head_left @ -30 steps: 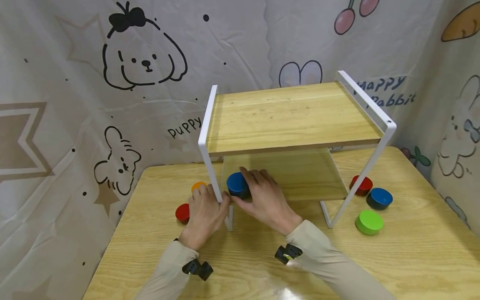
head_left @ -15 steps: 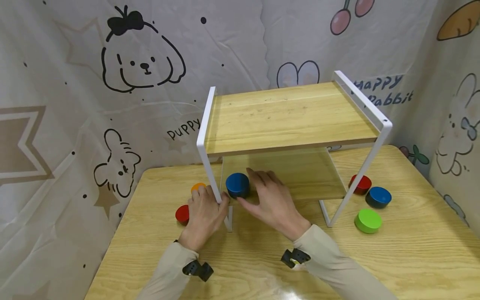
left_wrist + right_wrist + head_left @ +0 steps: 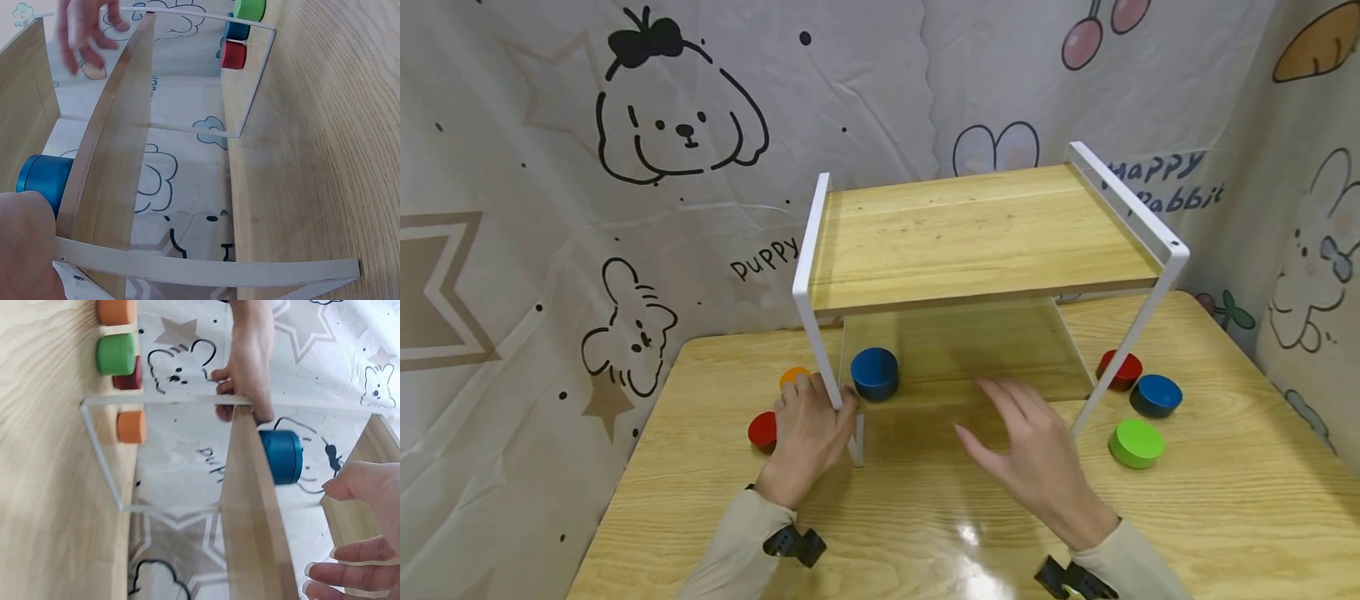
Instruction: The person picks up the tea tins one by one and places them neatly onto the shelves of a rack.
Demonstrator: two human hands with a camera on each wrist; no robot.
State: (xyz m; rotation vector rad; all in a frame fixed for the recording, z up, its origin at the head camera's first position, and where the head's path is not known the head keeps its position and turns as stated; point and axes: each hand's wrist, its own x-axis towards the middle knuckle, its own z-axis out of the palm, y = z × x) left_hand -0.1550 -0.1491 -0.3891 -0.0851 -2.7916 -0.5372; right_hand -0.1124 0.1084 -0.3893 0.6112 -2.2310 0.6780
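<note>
A two-tier wooden shelf (image 3: 985, 237) with a white frame stands on the table. On the left end of its lower board sits a blue round container (image 3: 874, 374), upright and untouched. My left hand (image 3: 810, 425) grips the white front-left leg (image 3: 817, 350) beside that container, its thumb to the right of the leg and its fingers to the left. Out in front of the lower board, my right hand (image 3: 1033, 454) holds nothing; thumb and fingers are spread apart. The right wrist view also shows the blue container (image 3: 282, 456) between the two boards, close to the left hand (image 3: 250, 369).
Right of the shelf, the table (image 3: 910, 533) bears a red container (image 3: 1120, 370), a blue one (image 3: 1156, 395) and a green one (image 3: 1137, 443). To the left are an orange container (image 3: 795, 377) and a red one (image 3: 763, 432), partly behind the left hand. A printed cloth hangs behind.
My right hand has let go of the blue container and moved right and toward me. The container stays on the lower board. My left hand keeps its place on the leg.
</note>
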